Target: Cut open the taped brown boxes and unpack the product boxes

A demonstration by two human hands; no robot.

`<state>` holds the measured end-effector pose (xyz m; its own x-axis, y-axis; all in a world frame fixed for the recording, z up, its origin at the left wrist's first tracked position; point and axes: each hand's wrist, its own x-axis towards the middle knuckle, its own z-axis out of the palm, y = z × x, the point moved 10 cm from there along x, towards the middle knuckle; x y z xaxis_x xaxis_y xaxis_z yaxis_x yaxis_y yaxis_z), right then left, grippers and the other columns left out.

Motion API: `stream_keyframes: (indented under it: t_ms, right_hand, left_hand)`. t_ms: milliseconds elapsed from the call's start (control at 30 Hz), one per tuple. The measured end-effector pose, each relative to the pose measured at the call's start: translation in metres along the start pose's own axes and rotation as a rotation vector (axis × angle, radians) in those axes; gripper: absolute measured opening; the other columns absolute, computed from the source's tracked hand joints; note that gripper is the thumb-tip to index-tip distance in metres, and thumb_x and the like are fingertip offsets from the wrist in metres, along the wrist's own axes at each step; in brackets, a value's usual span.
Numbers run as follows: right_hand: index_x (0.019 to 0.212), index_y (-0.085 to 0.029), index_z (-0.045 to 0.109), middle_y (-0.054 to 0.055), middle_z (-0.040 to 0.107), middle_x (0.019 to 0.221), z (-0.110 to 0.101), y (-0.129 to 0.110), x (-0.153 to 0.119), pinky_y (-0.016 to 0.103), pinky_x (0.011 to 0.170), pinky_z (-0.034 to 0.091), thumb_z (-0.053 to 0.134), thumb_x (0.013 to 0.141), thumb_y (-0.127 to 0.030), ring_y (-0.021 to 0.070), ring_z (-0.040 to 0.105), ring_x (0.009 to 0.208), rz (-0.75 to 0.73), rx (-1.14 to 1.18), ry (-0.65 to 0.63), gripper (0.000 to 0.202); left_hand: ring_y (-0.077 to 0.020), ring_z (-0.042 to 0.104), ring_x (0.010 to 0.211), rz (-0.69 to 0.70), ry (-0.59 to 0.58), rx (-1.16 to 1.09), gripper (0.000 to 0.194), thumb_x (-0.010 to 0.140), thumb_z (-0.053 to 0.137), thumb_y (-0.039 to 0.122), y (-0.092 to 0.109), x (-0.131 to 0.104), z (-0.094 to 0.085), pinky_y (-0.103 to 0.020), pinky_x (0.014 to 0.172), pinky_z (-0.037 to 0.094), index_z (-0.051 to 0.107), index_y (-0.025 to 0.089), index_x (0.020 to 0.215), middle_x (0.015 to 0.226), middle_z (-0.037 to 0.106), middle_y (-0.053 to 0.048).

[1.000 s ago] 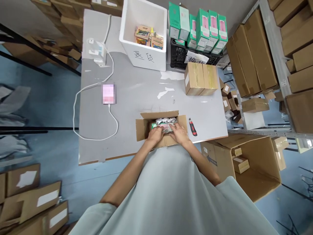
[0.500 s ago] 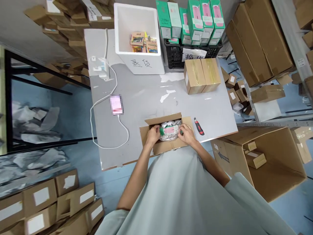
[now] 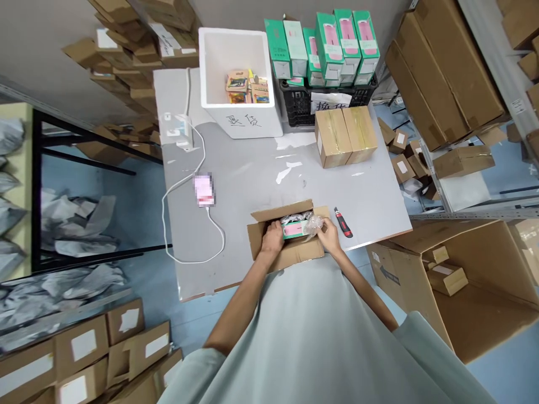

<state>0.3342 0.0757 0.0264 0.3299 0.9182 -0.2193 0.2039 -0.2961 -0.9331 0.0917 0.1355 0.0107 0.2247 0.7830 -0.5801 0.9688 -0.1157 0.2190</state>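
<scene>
green-pink box [image 3: 294,229] lies lengthwise left to right.

Wht foam box [image 3: 267,119] nr pwr strip [image 3: 178,132], cable [image 3: 197,262].

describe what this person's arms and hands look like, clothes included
The left hand and right hand are bare, with no gloves, rings or watch that I can make out. The forearms are uncovered too. The loose, short sleeves are pale grey-green, matching the top.
</scene>
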Motion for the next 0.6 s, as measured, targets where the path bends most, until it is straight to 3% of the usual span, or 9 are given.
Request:
stream_keyframes:
  t_ms: [233, 400, 500, 600]
  right_hand:
    - [0.099, -0.026, 0.064, 0.010, 0.083, 0.109, 0.002, -0.012, 0.007, 0.044, 0.104, 0.063, 0.063, 0.092, -0.031, 0.0305, 0.081, 0.110, 0.017, -0.178, -0.011, 0.009]
    - [0.100, -0.025, 0.067, 0.010, 0.079, 0.110, 0.009, -0.040, 0.013, 0.040, 0.100, 0.061, 0.061, 0.097, -0.023, 0.0294, 0.077, 0.107, -0.090, -0.499, -0.073, 0.007]
    - [0.113, -0.021, 0.074, 0.016, 0.079, 0.120, 0.030, -0.062, 0.013, 0.043, 0.105, 0.059, 0.066, 0.102, -0.022, 0.0325, 0.074, 0.112, -0.178, -0.790, -0.173, 0.014]
    - [0.129, -0.013, 0.077, 0.024, 0.078, 0.132, 0.065, -0.078, 0.012, 0.049, 0.115, 0.056, 0.067, 0.107, -0.021, 0.0363, 0.074, 0.122, -0.225, -1.015, -0.306, 0.026]
  left_hand:
    - [-0.0378, 0.067, 0.146, 0.131, 0.135, -0.044, 0.054, 0.097, 0.061, 0.003, 0.010, -0.058, -0.056, -0.043, 0.112, 0.063, 0.066, 0.015, 0.150, 0.152, 0.068, -0.021]
    - [-0.0365, 0.074, 0.136, 0.115, 0.326, -0.141, 0.064, 0.091, 0.071, 0.008, -0.013, -0.129, -0.116, -0.041, 0.102, 0.067, 0.068, 0.026, 0.153, 0.154, 0.073, -0.012]
    - [-0.0369, 0.077, 0.131, 0.097, 0.537, -0.198, 0.062, 0.092, 0.077, 0.016, -0.034, -0.183, -0.161, -0.043, 0.097, 0.067, 0.069, 0.031, 0.151, 0.155, 0.074, -0.009]
    - [-0.0368, 0.077, 0.131, 0.050, 0.734, -0.259, 0.058, 0.095, 0.078, 0.022, -0.053, -0.230, -0.199, -0.043, 0.098, 0.067, 0.071, 0.034, 0.151, 0.152, 0.076, -0.007]
